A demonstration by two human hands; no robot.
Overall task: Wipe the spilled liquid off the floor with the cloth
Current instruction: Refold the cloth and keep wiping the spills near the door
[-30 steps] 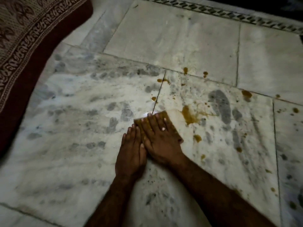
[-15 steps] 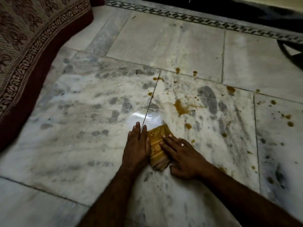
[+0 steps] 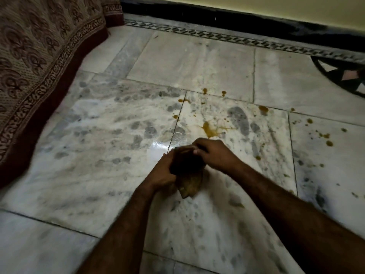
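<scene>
The left hand (image 3: 163,172) and right hand (image 3: 216,155) both grip the cloth (image 3: 191,182). Spilled liquid (image 3: 209,131) lies at their 12 o'clock.

The marble floor (image 3: 98,147) is white with grey veining, laid in large slabs with dark joints. A bright glare sits just ahead of the left grip (image 3: 163,173). Far to its left is a patterned fabric (image 3: 39,56) with a maroon edge. Well beyond, a patterned border strip (image 3: 237,39) runs below a black skirting (image 3: 217,19) and a pale yellow wall (image 3: 256,6). The light is dim.
</scene>
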